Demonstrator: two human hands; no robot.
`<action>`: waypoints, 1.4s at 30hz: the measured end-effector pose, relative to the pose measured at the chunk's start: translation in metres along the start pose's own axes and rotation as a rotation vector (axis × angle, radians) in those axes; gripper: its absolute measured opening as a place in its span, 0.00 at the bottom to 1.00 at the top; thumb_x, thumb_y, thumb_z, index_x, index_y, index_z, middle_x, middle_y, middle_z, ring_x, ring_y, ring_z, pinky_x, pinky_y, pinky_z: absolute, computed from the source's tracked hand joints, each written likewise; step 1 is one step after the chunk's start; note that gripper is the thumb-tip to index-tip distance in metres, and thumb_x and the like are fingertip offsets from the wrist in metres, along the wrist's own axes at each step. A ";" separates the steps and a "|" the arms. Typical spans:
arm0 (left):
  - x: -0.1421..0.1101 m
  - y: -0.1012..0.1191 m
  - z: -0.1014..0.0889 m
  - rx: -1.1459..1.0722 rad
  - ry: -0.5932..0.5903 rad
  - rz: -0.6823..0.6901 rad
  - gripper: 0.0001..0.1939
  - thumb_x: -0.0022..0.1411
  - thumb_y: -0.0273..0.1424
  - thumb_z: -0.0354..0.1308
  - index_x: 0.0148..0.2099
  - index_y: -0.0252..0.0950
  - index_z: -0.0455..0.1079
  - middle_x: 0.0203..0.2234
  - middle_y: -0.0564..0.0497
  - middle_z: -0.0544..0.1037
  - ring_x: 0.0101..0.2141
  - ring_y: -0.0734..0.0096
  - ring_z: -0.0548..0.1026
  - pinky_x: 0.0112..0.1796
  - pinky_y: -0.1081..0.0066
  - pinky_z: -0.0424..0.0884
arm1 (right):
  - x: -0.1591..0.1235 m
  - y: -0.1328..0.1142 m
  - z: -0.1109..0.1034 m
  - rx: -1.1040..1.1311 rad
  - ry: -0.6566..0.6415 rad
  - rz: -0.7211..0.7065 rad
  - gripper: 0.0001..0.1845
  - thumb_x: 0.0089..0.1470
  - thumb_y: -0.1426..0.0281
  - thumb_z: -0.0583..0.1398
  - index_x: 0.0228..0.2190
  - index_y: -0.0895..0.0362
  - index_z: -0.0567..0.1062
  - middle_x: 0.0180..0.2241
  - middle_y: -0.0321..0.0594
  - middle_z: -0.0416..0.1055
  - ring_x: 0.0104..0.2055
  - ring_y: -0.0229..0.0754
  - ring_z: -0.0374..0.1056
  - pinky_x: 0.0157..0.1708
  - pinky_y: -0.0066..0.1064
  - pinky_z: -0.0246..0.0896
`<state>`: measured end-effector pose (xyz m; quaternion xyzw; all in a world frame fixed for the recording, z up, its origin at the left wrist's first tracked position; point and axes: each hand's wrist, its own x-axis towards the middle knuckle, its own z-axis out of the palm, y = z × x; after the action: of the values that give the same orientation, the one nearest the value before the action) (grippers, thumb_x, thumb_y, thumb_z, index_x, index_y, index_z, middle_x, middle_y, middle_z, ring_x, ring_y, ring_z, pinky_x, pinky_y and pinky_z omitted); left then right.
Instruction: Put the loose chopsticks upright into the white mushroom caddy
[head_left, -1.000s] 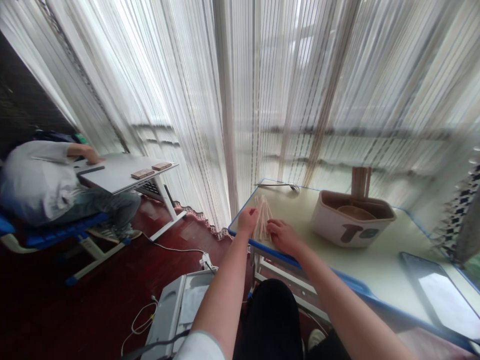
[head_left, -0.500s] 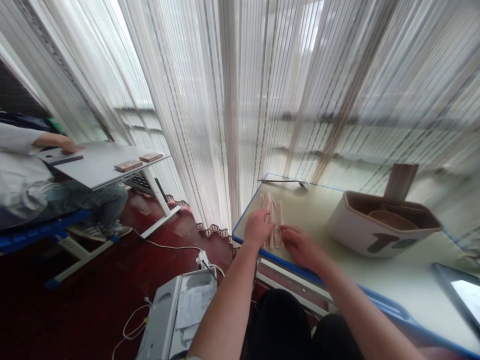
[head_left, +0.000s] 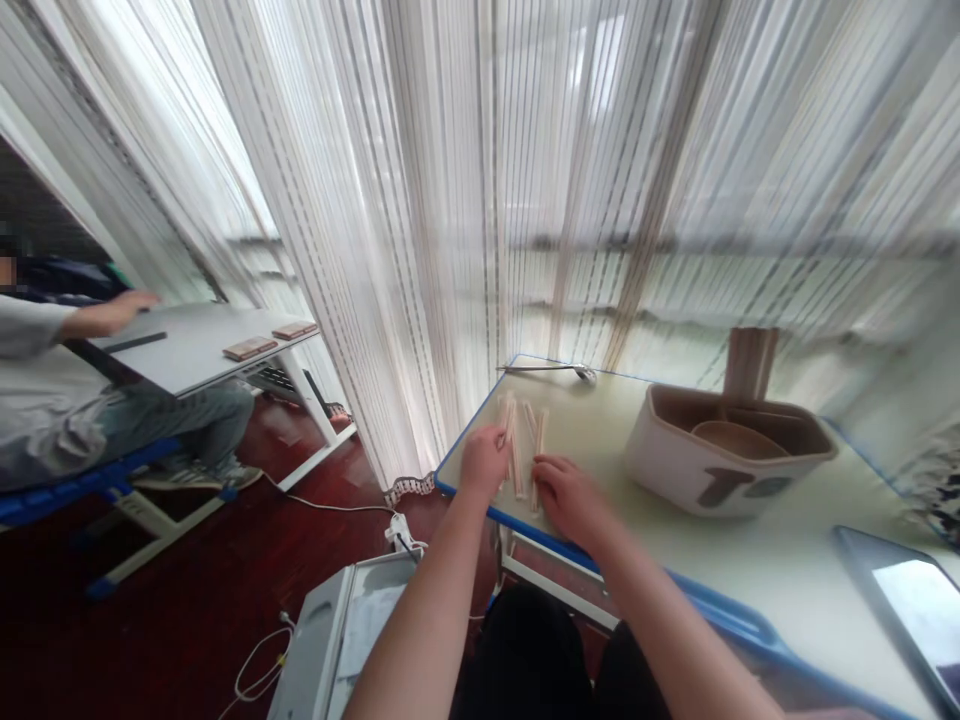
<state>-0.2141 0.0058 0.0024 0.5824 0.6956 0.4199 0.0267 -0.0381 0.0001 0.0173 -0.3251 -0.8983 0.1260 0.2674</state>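
Observation:
A bunch of thin pale wooden sticks [head_left: 523, 436] lies on the light table [head_left: 675, 540] near its front left corner. My left hand [head_left: 484, 462] rests on the left side of the sticks with its fingers curled over them. My right hand [head_left: 566, 492] lies on their right side, fingers bent onto the stick ends. Both hands press on the bundle from either side.
A beige bin [head_left: 724, 458] with a wooden bowl and upright wooden pieces stands to the right. A metal spoon [head_left: 546, 370] lies at the far edge, a tablet [head_left: 904, 605] at the right. Sheer curtains hang behind. At the left another person sits at a grey desk [head_left: 202, 342]. A grey box [head_left: 330, 640] and cables lie on the floor.
The view has swung about. My hands have stayed on the sticks, which are now spread a little more apart. The other person's hand has shifted on the grey desk.

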 end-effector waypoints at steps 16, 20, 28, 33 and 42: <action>-0.007 0.011 -0.005 -0.153 -0.168 0.002 0.18 0.49 0.36 0.58 0.42 0.36 0.72 0.40 0.47 0.76 0.42 0.64 0.72 0.46 0.69 0.64 | -0.014 0.006 -0.009 -0.053 0.038 -0.018 0.14 0.51 0.74 0.51 0.35 0.55 0.74 0.42 0.41 0.69 0.47 0.42 0.59 0.47 0.31 0.52; -0.004 0.006 0.001 -0.064 -0.129 0.010 0.17 0.49 0.36 0.58 0.42 0.35 0.72 0.39 0.46 0.76 0.41 0.65 0.72 0.45 0.68 0.64 | -0.013 0.010 -0.006 0.002 0.057 -0.002 0.16 0.49 0.74 0.51 0.36 0.55 0.76 0.46 0.41 0.68 0.50 0.43 0.58 0.50 0.33 0.51; -0.002 0.001 0.004 -0.032 -0.110 0.089 0.16 0.50 0.38 0.57 0.41 0.37 0.72 0.37 0.48 0.75 0.39 0.67 0.71 0.44 0.69 0.64 | 0.000 0.012 -0.006 0.023 0.029 -0.012 0.13 0.46 0.76 0.53 0.31 0.55 0.76 0.39 0.40 0.71 0.45 0.41 0.60 0.48 0.31 0.52; -0.001 -0.004 0.002 -0.064 -0.116 0.094 0.17 0.50 0.39 0.57 0.41 0.37 0.72 0.38 0.48 0.75 0.41 0.66 0.71 0.45 0.69 0.64 | 0.002 0.010 -0.001 0.002 0.086 -0.007 0.12 0.47 0.78 0.52 0.30 0.57 0.73 0.39 0.42 0.70 0.45 0.41 0.60 0.46 0.32 0.54; -0.004 0.001 0.000 -0.311 -0.094 -0.049 0.20 0.53 0.42 0.54 0.44 0.35 0.71 0.38 0.45 0.76 0.38 0.65 0.73 0.40 0.67 0.67 | -0.004 0.006 -0.015 0.219 0.389 -0.099 0.15 0.55 0.74 0.49 0.39 0.54 0.73 0.45 0.42 0.69 0.49 0.41 0.61 0.49 0.37 0.55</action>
<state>-0.2116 0.0022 0.0013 0.5730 0.6341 0.4941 0.1596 -0.0234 0.0028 0.0253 -0.2676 -0.8257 0.1445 0.4751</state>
